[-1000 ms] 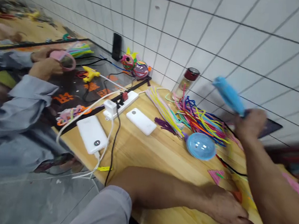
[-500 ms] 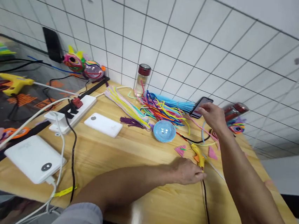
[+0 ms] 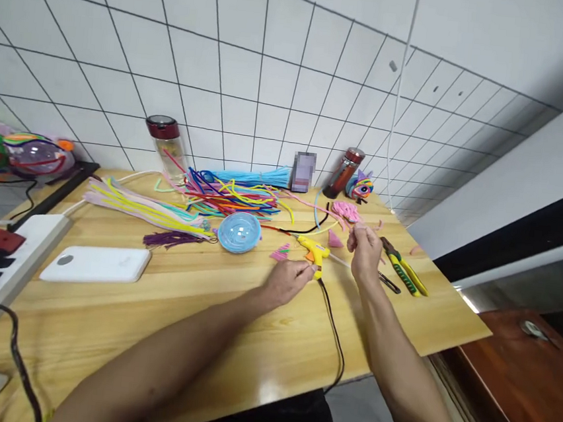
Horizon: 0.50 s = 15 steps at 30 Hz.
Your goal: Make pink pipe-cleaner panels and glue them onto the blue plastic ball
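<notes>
My left hand [image 3: 287, 281] is closed at the handle of a yellow glue gun [image 3: 312, 247], which lies on the wooden table. My right hand [image 3: 364, 245] hangs to the right of the gun with its fingers bent together; whatever is between them is too small to make out. Just beyond it lies a bundle of pink pipe cleaners [image 3: 346, 212]. A pink triangular piece [image 3: 335, 239] lies behind the gun, and a striped pink one [image 3: 280, 253] is left of it. The blue bowl [image 3: 239, 233] stands farther left.
Colourful pipe cleaners [image 3: 233, 196] spread along the back near a glass bottle [image 3: 165, 147], a phone [image 3: 304, 172] and a dark red flask [image 3: 345, 173]. Pliers [image 3: 405, 269] lie at right. A power bank [image 3: 96, 265] and power strip [image 3: 22, 266] are at left.
The view has turned to the right, showing the pliers and pink bundle. My right hand has come down from near the phone, its fingers drawn together. My left hand stays at the glue gun.
</notes>
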Motion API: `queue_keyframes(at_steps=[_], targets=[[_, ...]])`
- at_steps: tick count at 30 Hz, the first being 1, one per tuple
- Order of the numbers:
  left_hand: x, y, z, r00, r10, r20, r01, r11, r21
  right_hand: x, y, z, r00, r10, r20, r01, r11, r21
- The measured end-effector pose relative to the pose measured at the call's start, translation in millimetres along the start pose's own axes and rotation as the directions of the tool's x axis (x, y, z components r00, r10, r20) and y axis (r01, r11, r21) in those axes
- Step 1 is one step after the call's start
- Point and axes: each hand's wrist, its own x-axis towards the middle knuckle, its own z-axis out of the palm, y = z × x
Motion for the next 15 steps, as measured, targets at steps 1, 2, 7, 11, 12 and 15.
queue_keyframes(at_steps=[1, 2, 7, 11, 12, 15], targets=[[-1, 0, -0.5, 1.000, 0.004, 0.000, -0.004, 1.000, 0.025, -2, 2, -1, 0.999, -0.031, -0.012, 0.031, 0.999, -0.017], [-2, 0, -0.8, 1.000, 0.014, 0.005, -0.014, 0.998, 0.053, -2, 3, -3, 0.997, -0.062, -0.036, 0.061, 0.998, -0.022], [-7, -2, 2.6, 0.984, 0.136, 0.116, -0.160, 0.959, 0.236, 13, 3, -23, 0.974, -0.110, -0.197, 0.130, 0.987, 0.092], [-9, -2, 5.3, 0.977, 0.112, 0.179, -0.166, 0.931, 0.325, 17, 7, -29, 0.980, -0.048, -0.192, 0.070, 0.992, 0.107], [-9, -2, 5.3, 0.976, 0.105, 0.188, -0.164, 0.928, 0.335, 16, 8, -28, 0.982, -0.047, -0.182, 0.064, 0.994, 0.088], [-10, 0, 5.0, 0.973, 0.102, 0.206, -0.172, 0.917, 0.359, 10, 9, -26, 0.980, -0.101, -0.169, 0.097, 0.995, -0.028]])
